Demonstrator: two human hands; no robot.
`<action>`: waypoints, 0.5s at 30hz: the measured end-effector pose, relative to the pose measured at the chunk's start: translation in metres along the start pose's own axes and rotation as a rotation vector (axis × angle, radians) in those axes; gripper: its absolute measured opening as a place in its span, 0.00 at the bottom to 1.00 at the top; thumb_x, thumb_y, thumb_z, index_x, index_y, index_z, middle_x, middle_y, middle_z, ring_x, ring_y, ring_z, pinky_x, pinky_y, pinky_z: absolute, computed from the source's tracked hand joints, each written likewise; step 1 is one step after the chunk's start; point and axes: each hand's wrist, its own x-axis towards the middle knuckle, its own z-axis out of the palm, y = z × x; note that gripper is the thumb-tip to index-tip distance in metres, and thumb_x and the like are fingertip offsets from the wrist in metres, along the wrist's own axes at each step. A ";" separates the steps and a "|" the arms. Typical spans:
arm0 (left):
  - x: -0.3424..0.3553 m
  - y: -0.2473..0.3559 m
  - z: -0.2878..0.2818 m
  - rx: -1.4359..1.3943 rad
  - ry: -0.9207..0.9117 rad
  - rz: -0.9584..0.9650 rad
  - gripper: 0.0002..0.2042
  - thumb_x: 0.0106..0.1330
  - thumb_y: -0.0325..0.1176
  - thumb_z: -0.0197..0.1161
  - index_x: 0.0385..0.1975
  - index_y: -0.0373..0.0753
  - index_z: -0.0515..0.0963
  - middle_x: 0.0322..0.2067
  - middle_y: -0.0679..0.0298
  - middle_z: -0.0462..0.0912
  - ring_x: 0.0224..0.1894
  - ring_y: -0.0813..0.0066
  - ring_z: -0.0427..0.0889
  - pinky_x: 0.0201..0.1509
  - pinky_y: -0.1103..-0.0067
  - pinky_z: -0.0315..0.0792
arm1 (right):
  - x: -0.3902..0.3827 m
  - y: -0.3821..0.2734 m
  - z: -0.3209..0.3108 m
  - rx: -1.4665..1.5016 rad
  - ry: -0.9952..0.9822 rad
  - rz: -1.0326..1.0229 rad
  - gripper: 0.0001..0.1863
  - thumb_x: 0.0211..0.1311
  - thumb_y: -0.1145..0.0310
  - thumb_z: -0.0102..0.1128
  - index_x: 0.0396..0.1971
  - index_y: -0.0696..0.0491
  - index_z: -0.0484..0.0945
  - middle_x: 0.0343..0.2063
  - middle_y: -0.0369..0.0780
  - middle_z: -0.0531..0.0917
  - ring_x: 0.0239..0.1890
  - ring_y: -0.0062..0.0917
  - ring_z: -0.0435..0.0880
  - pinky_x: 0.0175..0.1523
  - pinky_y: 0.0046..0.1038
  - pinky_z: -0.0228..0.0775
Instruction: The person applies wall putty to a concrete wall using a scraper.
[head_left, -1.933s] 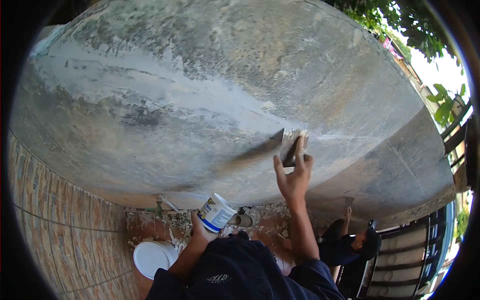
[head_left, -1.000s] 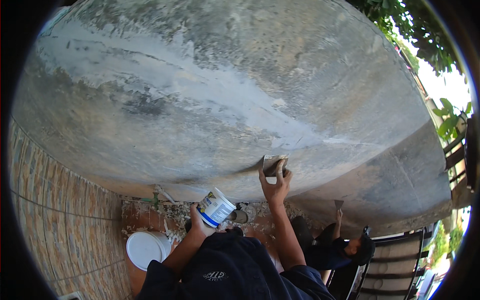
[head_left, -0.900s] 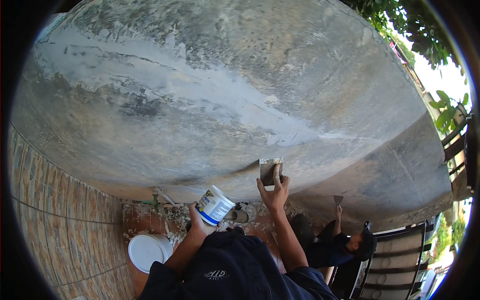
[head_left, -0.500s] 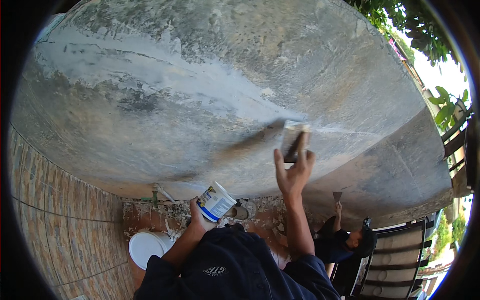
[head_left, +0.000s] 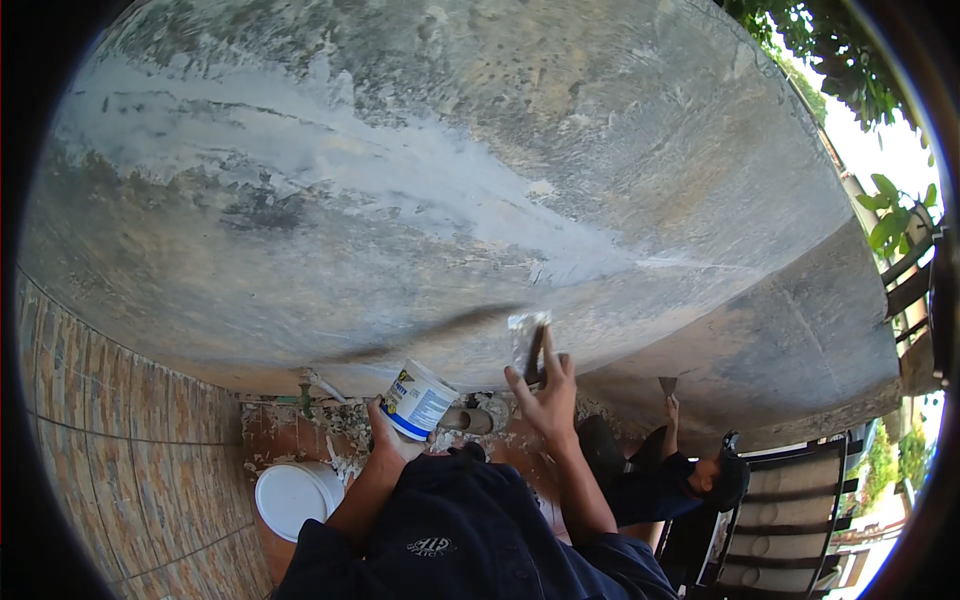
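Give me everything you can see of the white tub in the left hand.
The white tub is small, rounded and plastic-looking, with a printed label in yellow, black and blue and a blue band near its base. It is tilted, its rim toward the picture's upper right. The left hand grips it around its lower part, in front of the torso. Its contents cannot be made out.
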 end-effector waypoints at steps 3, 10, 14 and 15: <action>-0.002 -0.001 0.022 -0.067 0.242 -0.033 0.34 0.57 0.65 0.36 0.50 0.47 0.75 0.46 0.56 0.77 0.42 0.55 0.74 0.37 0.64 0.68 | 0.015 -0.042 -0.040 0.188 0.176 -0.056 0.45 0.50 0.56 0.71 0.67 0.54 0.62 0.38 0.47 0.70 0.37 0.35 0.76 0.42 0.34 0.72; -0.001 -0.002 0.015 -0.023 0.280 -0.014 0.35 0.57 0.66 0.37 0.50 0.45 0.75 0.44 0.52 0.78 0.41 0.53 0.75 0.33 0.64 0.68 | 0.051 -0.061 -0.015 -0.039 0.434 -0.245 0.42 0.44 0.59 0.75 0.64 0.47 0.69 0.36 0.49 0.71 0.35 0.38 0.76 0.36 0.35 0.73; 0.005 -0.001 0.021 -0.033 0.232 0.012 0.34 0.57 0.66 0.37 0.49 0.45 0.75 0.41 0.52 0.79 0.38 0.53 0.75 0.30 0.64 0.68 | 0.036 -0.015 0.034 -0.105 0.422 -0.172 0.42 0.41 0.59 0.76 0.63 0.43 0.70 0.35 0.49 0.72 0.33 0.40 0.78 0.33 0.36 0.74; 0.005 -0.001 0.019 -0.066 0.252 0.055 0.34 0.57 0.66 0.37 0.49 0.45 0.75 0.41 0.52 0.79 0.37 0.53 0.75 0.30 0.65 0.68 | 0.030 -0.008 0.041 -0.114 0.375 -0.136 0.42 0.42 0.57 0.75 0.63 0.43 0.70 0.35 0.49 0.72 0.34 0.41 0.78 0.34 0.37 0.74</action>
